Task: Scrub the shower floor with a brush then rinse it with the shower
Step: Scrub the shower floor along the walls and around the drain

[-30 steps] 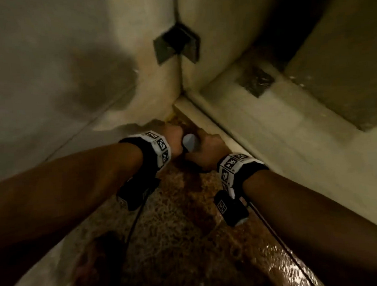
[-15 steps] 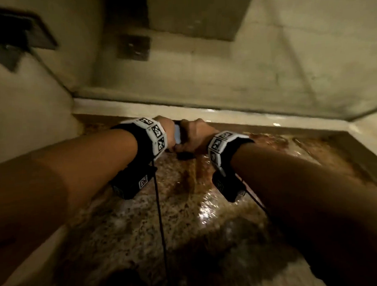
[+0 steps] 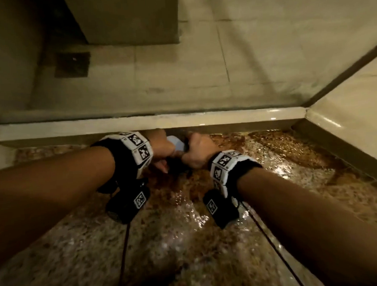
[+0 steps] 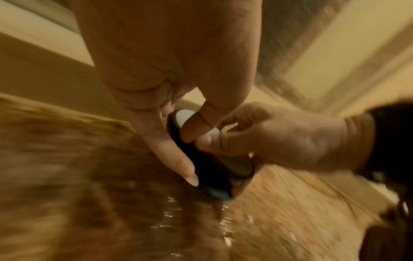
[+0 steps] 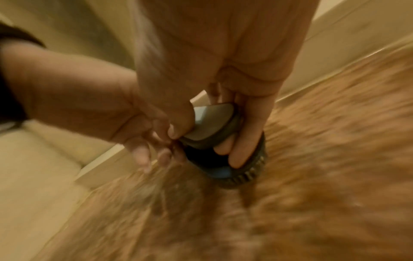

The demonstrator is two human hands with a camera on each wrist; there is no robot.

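I am down in a shower stall in a bathroom, in dim yellowish light. Under me the shower floor [image 3: 177, 241] is speckled granite-like stone, brown and tan, wet and shining with a film of water. A pale raised curb [image 3: 116, 124] runs along its far edge and turns a corner at the right, boxing the wet stone in. Beyond the curb lies a bathroom floor of large beige tiles [image 3: 179, 66] with thin grout lines, and a dark square patch [image 3: 72, 64] is set into it near a cabinet base [image 3: 128, 19].
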